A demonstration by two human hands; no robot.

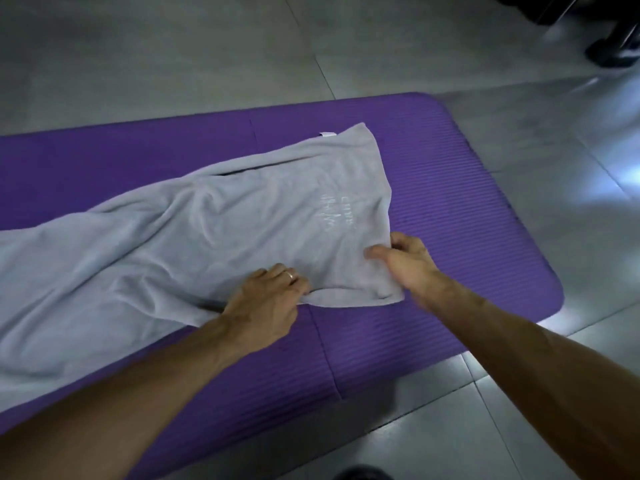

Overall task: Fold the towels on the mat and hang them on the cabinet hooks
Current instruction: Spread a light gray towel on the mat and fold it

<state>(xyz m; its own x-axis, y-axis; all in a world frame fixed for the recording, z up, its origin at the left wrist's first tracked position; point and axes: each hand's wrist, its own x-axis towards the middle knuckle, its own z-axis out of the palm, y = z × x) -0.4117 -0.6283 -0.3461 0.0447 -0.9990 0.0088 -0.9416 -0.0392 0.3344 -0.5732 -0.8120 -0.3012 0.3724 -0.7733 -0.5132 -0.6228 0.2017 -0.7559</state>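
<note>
A long grey towel with pale stitched lettering lies stretched across the purple ribbed mat, wrinkled in its middle, its left end running out of view. My left hand pinches the towel's near edge, bunching the cloth there. My right hand grips the near right corner, thumb on top of the cloth and fingers curled over its right edge. A small white tag shows at the far right corner. No cabinet hooks are in view.
Grey floor tiles surround the mat. A dark shoe-like shape and dark furniture stand at the top right. Another dark shape shows at the bottom edge, near the mat's front side.
</note>
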